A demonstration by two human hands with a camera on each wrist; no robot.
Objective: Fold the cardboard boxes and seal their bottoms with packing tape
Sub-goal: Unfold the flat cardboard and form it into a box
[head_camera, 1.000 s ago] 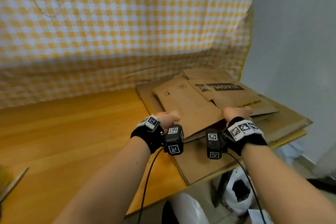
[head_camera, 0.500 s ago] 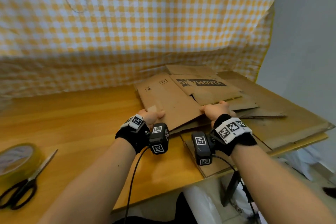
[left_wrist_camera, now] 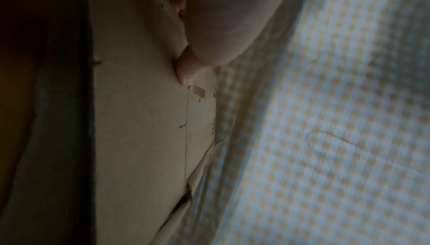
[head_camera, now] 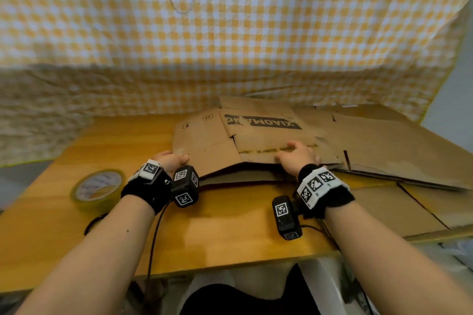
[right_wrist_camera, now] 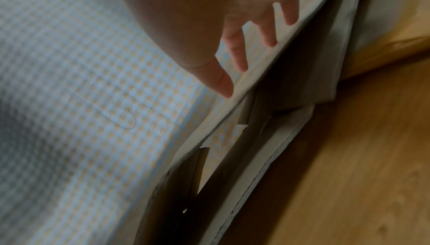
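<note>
A flattened brown cardboard box with black print lies on the wooden table, its near edge raised a little. My left hand grips its near left corner; in the left wrist view the thumb presses on the box's top face, and the other fingers are hidden. My right hand rests on the printed panel near its front edge. Its fingers lie straight and spread on top of the upper layer, with the box's layers gaping beneath.
A roll of yellowish packing tape lies left of my left wrist, with a black scissors handle just below it. Larger flat cardboard sheets cover the table's right side. A yellow checked cloth hangs behind.
Both hands have drawn the flattened box leftward off the stack toward the table's middle. My right hand now lies further onto the printed panel. The tape roll has come into view.
</note>
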